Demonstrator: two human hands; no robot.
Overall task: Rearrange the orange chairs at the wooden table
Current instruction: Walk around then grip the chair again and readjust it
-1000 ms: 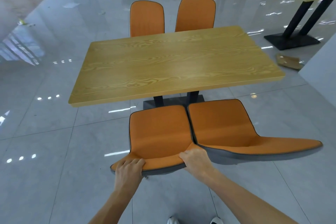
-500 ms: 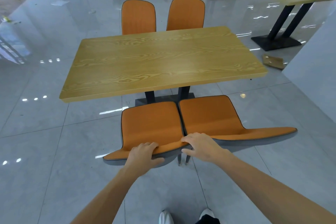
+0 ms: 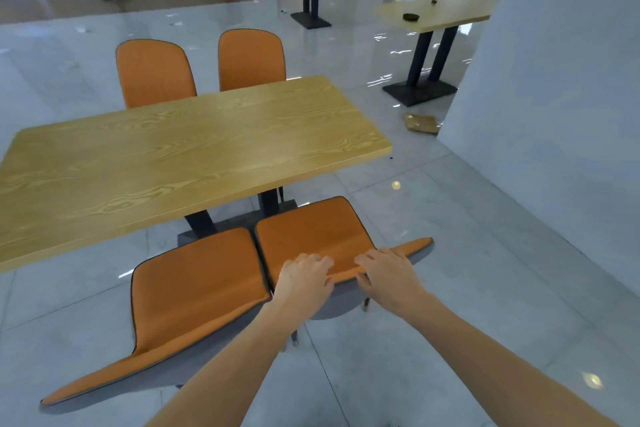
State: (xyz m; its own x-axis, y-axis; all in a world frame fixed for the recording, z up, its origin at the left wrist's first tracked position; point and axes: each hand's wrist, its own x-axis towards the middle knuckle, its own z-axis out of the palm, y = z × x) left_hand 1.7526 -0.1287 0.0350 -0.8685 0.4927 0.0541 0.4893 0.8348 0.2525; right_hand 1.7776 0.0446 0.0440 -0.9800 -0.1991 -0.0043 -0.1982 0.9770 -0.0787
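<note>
Both my hands have shifted from the top edge of the left orange padded chair (image 3: 197,291) to the backrest of the right orange padded chair (image 3: 311,236), and my view has swung rightward since a second ago. My left hand (image 3: 304,282) lies on the top edge of that backrest near its left corner, fingers curled over the orange front, its grip closed on the chair. My right hand (image 3: 389,276) lies beside it on the same edge, fingers spread over the front; I cannot tell whether its thumb wraps beneath, but the hand holds the rim. These two near chairs stand side by side, touching, their seats facing the rectangular light wooden tabletop (image 3: 180,156). Two more orange chairs (image 3: 156,73) stand at the far side, backs upright above the tabletop's edge. Grey glossy floor tiles (image 3: 433,305) spread around. Beyond, to the right, stands another pale table on black legs (image 3: 436,12), with a flat piece of brown cardboard (image 3: 420,123) on the floor near its base.
</note>
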